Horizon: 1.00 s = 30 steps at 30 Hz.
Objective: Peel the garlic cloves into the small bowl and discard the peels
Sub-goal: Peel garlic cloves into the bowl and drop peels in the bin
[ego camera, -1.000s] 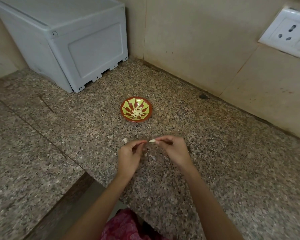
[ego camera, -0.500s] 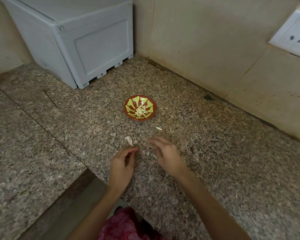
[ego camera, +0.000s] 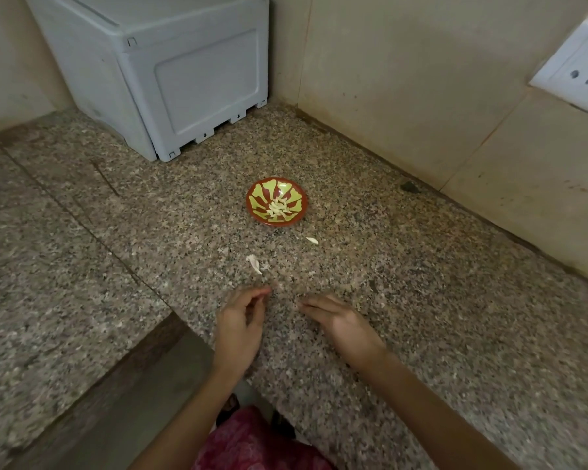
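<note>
"Garlic cloves (ego camera: 277, 209) — where do they sit?"

"Heaped in the middle of the small bowl (ego camera: 254, 212), pale slivers against its red and yellow-green pattern. The bowl stands on the speckled granite counter (ego camera: 438, 300)."

"Anything outside it?"

"One pale piece (ego camera: 312, 240) lies on the counter just beside the bowl, on the person's side and a little to the right. It looks like a clove, but it is too small to be sure. A white peel (ego camera: 254, 262) lies somewhat farther from the bowl on that same side, toward the left."

"And the hands?"

"Both are on the near side of the bowl, beyond the peel and apart from each other. The left hand (ego camera: 240, 320) has its fingers loosely curled, forefinger tip close to the thumb. Whether a scrap is pinched there I can't tell — it's blurred. The right hand (ego camera: 342, 323) is low over the counter, fingers stretched almost straight toward the left hand, with nothing in it. I can't tell if it touches the stone."

"What else is around?"

"Behind the bowl to the left, a pale grey plastic box (ego camera: 197, 79) stands in the corner by the tiled wall (ego camera: 404, 79). Right of the bowl, at the foot of that wall, there's a small dark spot (ego camera: 409, 187). Higher up on the right is a white wall socket (ego camera: 577, 69). Pink cloth (ego camera: 252, 442) shows nearest the person."
</note>
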Available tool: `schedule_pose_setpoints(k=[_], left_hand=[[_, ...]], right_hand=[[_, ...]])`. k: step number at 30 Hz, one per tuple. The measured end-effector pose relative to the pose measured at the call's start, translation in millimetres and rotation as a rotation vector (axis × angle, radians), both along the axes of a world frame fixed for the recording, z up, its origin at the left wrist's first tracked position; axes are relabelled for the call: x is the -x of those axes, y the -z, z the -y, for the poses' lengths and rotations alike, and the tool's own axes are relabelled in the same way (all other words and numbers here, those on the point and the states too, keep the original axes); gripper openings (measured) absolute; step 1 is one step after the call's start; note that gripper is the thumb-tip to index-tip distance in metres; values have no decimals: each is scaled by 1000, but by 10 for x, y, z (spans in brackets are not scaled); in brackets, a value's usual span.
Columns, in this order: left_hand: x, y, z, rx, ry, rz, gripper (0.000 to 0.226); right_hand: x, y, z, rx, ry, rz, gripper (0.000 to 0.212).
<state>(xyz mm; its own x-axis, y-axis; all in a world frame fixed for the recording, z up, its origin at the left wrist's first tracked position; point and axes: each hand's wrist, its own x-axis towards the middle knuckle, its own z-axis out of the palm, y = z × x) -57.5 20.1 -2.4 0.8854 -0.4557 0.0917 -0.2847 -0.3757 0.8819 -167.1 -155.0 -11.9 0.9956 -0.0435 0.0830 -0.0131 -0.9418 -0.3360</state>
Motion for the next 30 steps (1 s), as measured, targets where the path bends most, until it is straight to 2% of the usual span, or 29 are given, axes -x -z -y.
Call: schedule_pose_setpoints(k=[3, 7, 8, 11, 13, 15, 16, 18, 20, 23, 25, 27, 30], left_hand=[[62, -23, -11, 27, -6, -37, 26], [149, -47, -51, 64, -51, -101, 24], [204, -58, -75, 85, -81, -116, 24], [326, -74, -149, 144, -194, -178, 24], [409, -84, -226, 198, -290, -230, 24], [477, -116, -339, 254, -376, -286, 26], [506, -131, -400, 277, -410, -309, 26], [586, -160, -593, 303, -502, -310, 24], [656, -171, -805, 344, -602, -305, 23], [756, -165, -999, 367, -654, -316, 26], [815, -182, -1032, 336, -627, -321, 27], [863, -217, -994, 312, -574, -321, 26], [897, -299, -913, 265, -487, -317, 29]], right_hand=[[-16, 20, 21, 15, -21, 22, 66], [-22, 42, 26, 136, -49, 55, 64], [-23, 17, 18, 86, -12, 62, 57], [-111, -193, -31, -425, 424, 58, 25], [-163, -294, -42, -851, 686, 28, 18], [-210, -392, -116, -1272, 795, -32, 19], [-236, -441, -178, -1414, 812, -54, 19], [-294, -488, -313, -1510, 780, -99, 20], [-356, -497, -374, -1434, 756, -114, 19], [-353, -480, -269, -1102, 804, -38, 15], [-261, -508, -212, -788, 790, 42, 15], [-178, -504, -197, -555, 698, 20, 15], [-138, -445, -232, -372, 578, 5, 19]])
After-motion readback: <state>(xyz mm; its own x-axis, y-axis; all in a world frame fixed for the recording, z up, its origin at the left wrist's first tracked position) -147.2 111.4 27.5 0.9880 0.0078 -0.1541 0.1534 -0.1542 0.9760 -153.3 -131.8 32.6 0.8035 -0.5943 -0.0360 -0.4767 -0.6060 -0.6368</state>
